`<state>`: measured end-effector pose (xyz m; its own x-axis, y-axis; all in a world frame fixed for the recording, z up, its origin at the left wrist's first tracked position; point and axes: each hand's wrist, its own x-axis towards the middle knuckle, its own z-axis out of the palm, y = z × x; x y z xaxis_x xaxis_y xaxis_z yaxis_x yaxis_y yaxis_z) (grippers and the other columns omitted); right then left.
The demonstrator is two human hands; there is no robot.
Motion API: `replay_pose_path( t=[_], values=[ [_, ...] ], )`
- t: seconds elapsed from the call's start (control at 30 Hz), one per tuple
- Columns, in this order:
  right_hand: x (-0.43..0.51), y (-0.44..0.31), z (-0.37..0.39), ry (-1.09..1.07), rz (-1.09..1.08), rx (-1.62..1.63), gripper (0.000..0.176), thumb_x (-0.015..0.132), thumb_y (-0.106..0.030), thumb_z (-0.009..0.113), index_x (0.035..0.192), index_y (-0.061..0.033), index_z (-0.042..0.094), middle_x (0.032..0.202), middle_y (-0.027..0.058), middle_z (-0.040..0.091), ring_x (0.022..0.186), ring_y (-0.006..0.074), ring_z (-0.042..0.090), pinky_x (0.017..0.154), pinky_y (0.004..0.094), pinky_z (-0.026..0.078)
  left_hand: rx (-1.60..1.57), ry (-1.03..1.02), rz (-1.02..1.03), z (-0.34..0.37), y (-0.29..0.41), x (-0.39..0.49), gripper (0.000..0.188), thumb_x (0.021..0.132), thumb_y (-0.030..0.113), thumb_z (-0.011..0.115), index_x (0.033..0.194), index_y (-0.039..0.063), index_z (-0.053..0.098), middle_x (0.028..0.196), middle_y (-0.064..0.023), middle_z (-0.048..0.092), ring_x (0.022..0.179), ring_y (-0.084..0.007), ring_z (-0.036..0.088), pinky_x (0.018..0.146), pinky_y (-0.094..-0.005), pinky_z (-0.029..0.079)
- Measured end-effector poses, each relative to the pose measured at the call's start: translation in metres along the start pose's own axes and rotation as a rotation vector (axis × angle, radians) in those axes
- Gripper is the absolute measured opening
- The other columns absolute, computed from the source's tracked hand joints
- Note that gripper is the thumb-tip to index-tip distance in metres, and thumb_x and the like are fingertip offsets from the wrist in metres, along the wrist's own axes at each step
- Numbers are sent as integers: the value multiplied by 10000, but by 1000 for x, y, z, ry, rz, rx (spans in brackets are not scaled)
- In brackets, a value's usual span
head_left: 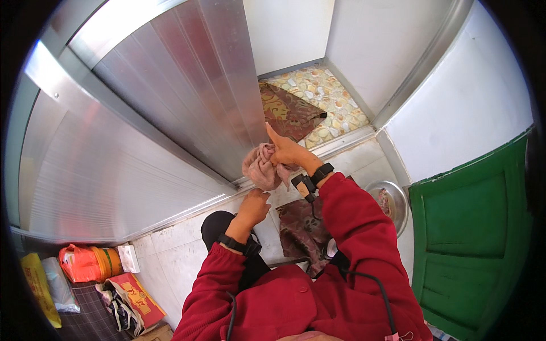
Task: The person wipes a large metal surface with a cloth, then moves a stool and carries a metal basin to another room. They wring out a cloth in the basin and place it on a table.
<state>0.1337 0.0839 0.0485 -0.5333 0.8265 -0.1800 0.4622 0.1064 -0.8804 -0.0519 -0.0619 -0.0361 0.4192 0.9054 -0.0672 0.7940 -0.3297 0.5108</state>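
My right hand [288,147] grips a bunched pink cloth [262,166] beside the free edge of a metal sliding door panel [196,85]; its thumb points up along that edge. Just below the cloth is my left hand [254,206], fingers curled near the cloth's lower side; whether they touch it is hard to tell. Both wrists wear black straps, and a small device hangs at the right one. Under my forearms a patterned brown mat [298,226] lies on the pale tiles.
A metal basin [399,209] holding something wet stands right, beside a green panelled door [469,238]. Beyond the door track [341,143] another patterned mat [294,111] lies on pebble-print flooring. Bags [76,262], a red box [138,298] and a white box [129,258] are at lower left.
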Motion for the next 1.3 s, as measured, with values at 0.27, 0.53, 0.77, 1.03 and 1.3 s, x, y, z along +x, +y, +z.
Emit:
replay_pose_path(
  t=[0.27,0.53,0.77,1.03,1.3],
  values=[
    [15,-29,19,-174,-68,-225,961,741,-84,597,1536,-59,58,915,313,625,815,419,609,731,409,479,7,-71,-31,-9,-3,-5,378,793,186,678,1144,58,622,1181,-197,599,1141,-377,539,930,-464,458],
    [34,-48,42,-247,-184,-385,975,753,-99,610,1532,-68,24,867,293,596,783,395,594,702,413,459,-5,-244,-91,-11,-5,-5,445,829,228,654,1231,48,590,1168,-220,625,1079,-386,584,921,-453,462],
    [10,-18,25,-60,-218,162,795,738,54,612,1471,-40,317,974,133,649,850,226,629,771,293,500,58,-199,-118,-15,-5,-10,395,834,285,666,1137,38,607,1117,-208,640,1028,-388,610,854,-478,487],
    [-98,14,50,295,46,890,437,858,-85,555,1292,-32,532,1107,65,624,1012,164,598,806,295,508,-1288,417,-73,-12,45,16,518,825,212,750,1255,13,541,1192,-119,625,1026,-210,630,764,-342,533],
    [-200,47,67,514,254,430,555,931,-384,575,1357,-36,506,1246,127,604,1098,302,605,816,435,538,-1743,276,-267,-15,48,28,310,780,-65,701,1072,16,638,893,-65,676,716,-138,657,547,-248,491]
  ],
)
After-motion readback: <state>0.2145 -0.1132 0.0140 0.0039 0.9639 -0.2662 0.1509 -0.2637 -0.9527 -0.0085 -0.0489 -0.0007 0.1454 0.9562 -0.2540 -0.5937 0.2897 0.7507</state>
